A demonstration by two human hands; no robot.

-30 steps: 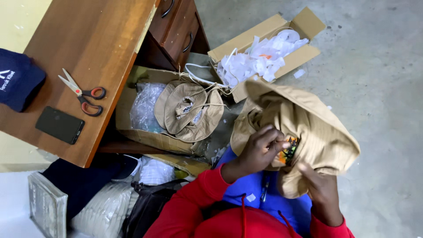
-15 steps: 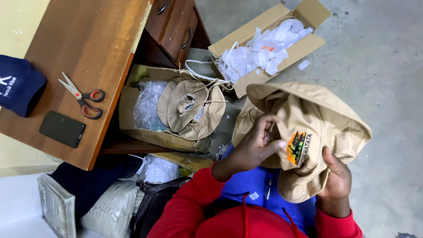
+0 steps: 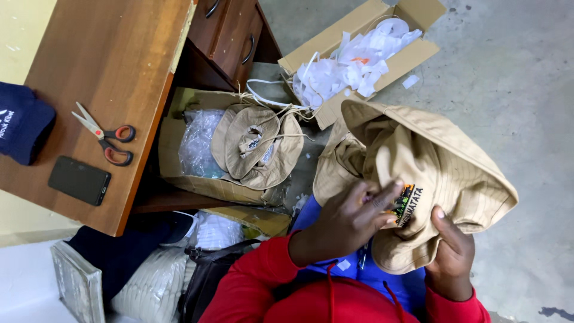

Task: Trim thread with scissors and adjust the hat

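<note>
Two hands, left hand (image 3: 344, 224) and right hand (image 3: 451, 257), hold one tan hat (image 3: 442, 161). Two cardboard boxes: one with hats (image 3: 173, 155), one with white scraps (image 3: 335, 42). One pair of scissors (image 3: 104, 134), one black phone (image 3: 79, 180), one navy cap (image 3: 23, 122).

Scissors (image 3: 104, 136), phone (image 3: 79, 180) on desk (image 3: 119, 54); paper-filled box (image 3: 359, 54).

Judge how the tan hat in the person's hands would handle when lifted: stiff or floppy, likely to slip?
Probably floppy: the tan hat folds and sags around the left hand and right hand. Likely light, since fingertips alone hold it up. The woven cloth looks matte, so slipping seems unlikely.
</note>
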